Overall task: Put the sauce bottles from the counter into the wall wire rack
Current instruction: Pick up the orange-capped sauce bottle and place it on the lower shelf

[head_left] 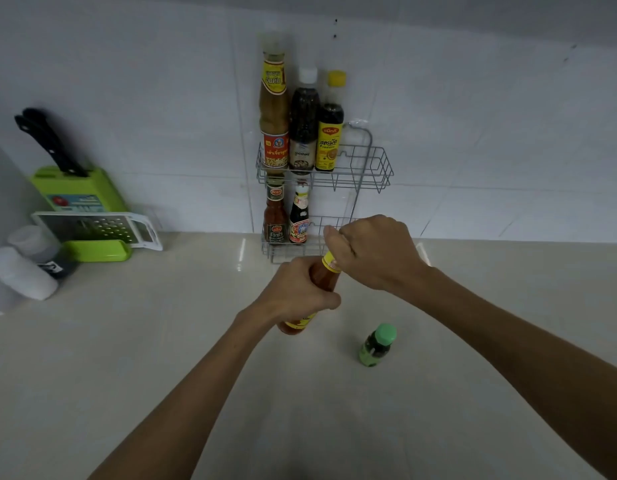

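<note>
Green-capped bottle (378,344) waiting on worktop (127,375), short of wire rack (365,168). Five bottles sitting racked. Left hand (296,292) gripping red sauce bottle (326,277) below rack; right hand (372,252) probably closing on its cap.

red sauce bottle (326,277) tilted above counter, green-capped bottle (378,345) upright
</note>
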A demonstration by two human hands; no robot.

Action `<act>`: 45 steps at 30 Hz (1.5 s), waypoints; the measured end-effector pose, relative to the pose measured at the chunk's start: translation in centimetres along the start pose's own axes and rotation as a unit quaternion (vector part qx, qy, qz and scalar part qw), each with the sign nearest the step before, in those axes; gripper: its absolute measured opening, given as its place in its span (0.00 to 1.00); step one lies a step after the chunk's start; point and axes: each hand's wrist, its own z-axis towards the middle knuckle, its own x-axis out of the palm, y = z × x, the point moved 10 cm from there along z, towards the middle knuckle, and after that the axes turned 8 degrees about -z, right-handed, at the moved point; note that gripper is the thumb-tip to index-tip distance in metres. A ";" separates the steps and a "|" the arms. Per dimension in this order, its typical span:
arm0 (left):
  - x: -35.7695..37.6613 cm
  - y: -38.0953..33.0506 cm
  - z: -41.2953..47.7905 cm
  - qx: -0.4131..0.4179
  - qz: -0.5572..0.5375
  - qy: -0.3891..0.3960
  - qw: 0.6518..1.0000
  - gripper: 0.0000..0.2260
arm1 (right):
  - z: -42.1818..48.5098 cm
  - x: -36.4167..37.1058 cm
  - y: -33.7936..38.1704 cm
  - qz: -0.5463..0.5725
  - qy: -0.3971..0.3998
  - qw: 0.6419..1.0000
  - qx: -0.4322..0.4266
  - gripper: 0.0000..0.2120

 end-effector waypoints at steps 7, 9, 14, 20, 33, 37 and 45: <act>1.9 0.1 -0.7 -0.024 -0.081 0.160 0.983 0.07 | 0.1 -0.5 0.7 0.090 0.066 0.992 -0.055 0.32; 2.2 -0.7 -1.5 -0.024 -0.115 0.234 0.965 0.08 | -0.2 -2.4 1.9 0.093 0.006 0.988 -0.125 0.29; 1.5 -1.3 -1.0 -0.023 -0.097 0.148 0.984 0.08 | 0.2 -1.3 0.1 0.054 0.005 0.999 0.007 0.21; 2.0 0.3 -0.2 -0.043 -0.068 0.119 0.990 0.09 | -0.4 2.3 -1.3 0.098 0.152 0.981 0.068 0.31; 1.0 1.9 0.3 -0.048 -0.095 -0.014 0.994 0.14 | -0.7 3.9 -2.1 0.120 0.138 0.971 0.157 0.29; 1.0 2.8 1.0 -0.057 -0.101 0.000 0.993 0.17 | -0.8 4.4 -1.5 0.212 0.147 0.956 0.141 0.29; 1.5 3.7 2.1 -0.045 -0.105 0.001 0.993 0.23 | 0.0 5.8 -0.8 0.248 0.167 0.952 0.059 0.16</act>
